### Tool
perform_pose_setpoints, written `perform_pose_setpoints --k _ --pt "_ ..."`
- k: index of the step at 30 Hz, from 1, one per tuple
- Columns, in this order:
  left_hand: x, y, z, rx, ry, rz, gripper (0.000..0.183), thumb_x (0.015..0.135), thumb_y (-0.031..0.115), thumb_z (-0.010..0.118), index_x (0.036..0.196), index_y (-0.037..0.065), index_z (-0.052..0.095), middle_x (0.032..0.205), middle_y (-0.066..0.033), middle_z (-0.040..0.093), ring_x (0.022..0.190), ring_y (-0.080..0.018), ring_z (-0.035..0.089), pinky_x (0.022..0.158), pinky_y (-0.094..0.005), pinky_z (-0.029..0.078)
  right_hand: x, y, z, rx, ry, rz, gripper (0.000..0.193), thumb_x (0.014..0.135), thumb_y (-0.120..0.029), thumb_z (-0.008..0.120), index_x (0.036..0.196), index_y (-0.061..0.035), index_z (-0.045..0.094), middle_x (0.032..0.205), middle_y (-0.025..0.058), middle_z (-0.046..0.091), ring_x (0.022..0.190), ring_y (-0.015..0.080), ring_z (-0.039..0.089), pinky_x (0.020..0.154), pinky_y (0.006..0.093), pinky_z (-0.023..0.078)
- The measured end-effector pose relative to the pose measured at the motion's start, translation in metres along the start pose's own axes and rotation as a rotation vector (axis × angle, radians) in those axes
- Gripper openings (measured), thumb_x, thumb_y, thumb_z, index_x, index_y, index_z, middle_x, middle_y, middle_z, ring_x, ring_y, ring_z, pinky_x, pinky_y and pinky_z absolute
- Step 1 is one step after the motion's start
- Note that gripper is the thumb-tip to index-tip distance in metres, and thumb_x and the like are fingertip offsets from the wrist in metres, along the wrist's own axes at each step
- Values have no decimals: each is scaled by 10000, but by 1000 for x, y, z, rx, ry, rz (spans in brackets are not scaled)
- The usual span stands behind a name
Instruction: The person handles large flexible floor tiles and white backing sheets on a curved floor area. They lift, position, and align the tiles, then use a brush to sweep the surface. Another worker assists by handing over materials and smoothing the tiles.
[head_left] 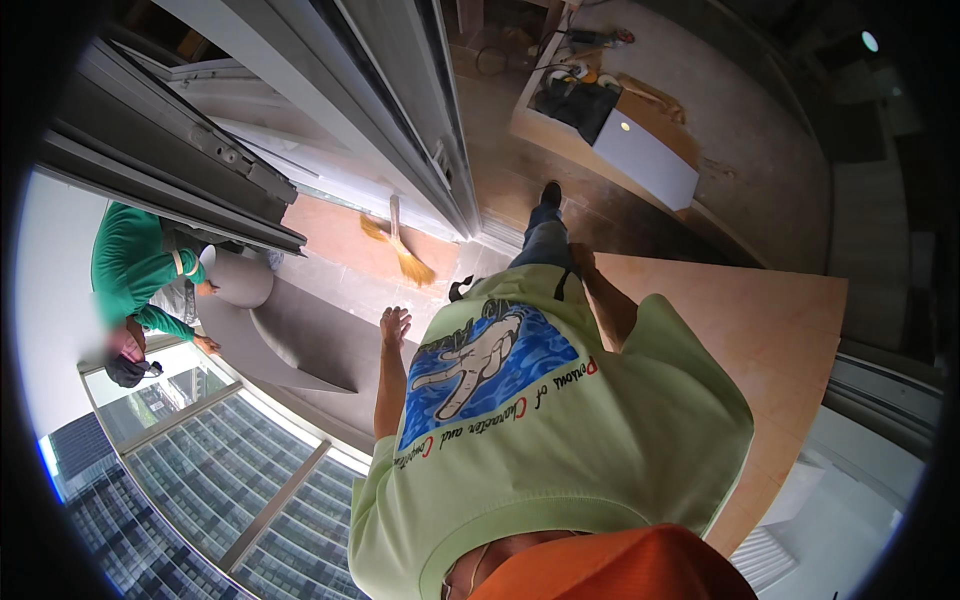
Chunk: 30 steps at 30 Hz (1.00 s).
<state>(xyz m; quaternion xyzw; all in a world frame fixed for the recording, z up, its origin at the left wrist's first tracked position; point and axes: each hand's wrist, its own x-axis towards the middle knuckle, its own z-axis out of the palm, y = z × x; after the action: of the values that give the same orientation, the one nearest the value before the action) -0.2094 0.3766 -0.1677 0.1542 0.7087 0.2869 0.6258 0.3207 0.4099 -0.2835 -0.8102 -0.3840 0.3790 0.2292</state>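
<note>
Orange cap brim [620, 568] over a tan board [745, 325]

Tan board, at the person's right: its near corner adjoins the right hand [583, 262], whose grip cannot be made out. Left hand [395, 326]: empty, fingers parted, beside the pale-green shirt [570, 440]. Ahead of it, a straw broom [411, 264]. Far left: a green-sleeved co-worker [135, 255], both hands touching a curled grey sheet [245, 342].

Head-worn, one fisheye looks down close over the shirt [600, 430], edges seemingly murky.

Broom [413, 266] left of board [745, 335]
</note>
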Motion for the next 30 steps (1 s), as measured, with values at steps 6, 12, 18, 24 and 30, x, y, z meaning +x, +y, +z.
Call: perform_pose_setpoints --k 6,12,18,24,30 --pt "0 66 18 -9 -3 128 720 917 299 506 1454 41 101 1254 -199 527 1101 -311 554 939 -429 430 16 11 28 -13 42 -6 430 823 -472 538 971 -85 653 912 200 654 835 305 627 776 444 476" --pt "0 35 68 4 -105 43 743 905 301 521 1455 41 94 1217 -190 550 1059 -307 578 892 -423 449 69 64 15 -656 -70 -490 451 814 -514 523 920 -97 657 892 217 645 820 350 630 760 465 482" --pt "4 -70 34 -48 -90 -140 699 892 281 536 1439 55 163 1152 -159 582 966 -273 599 811 -403 470 47 16 5 -387 -216 -289 421 843 -460 507 921 -68 640 881 204 635 823 341 613 760 458 472" --pt "-14 -86 43 -230 82 -83 823 827 283 597 1428 -4 114 977 -114 609 749 -181 575 660 -338 455 -10 -8 -53 -273 -375 -207 411 847 -424 504 922 -40 632 865 208 628 806 331 606 745 454 466" --pt "7 -33 75 -257 40 89 753 862 287 532 1434 6 130 947 -113 611 723 -195 588 597 -313 457 -18 -24 -106 -240 -410 -164 402 851 -388 500 922 -12 624 849 212 621 790 321 599 730 449 459"
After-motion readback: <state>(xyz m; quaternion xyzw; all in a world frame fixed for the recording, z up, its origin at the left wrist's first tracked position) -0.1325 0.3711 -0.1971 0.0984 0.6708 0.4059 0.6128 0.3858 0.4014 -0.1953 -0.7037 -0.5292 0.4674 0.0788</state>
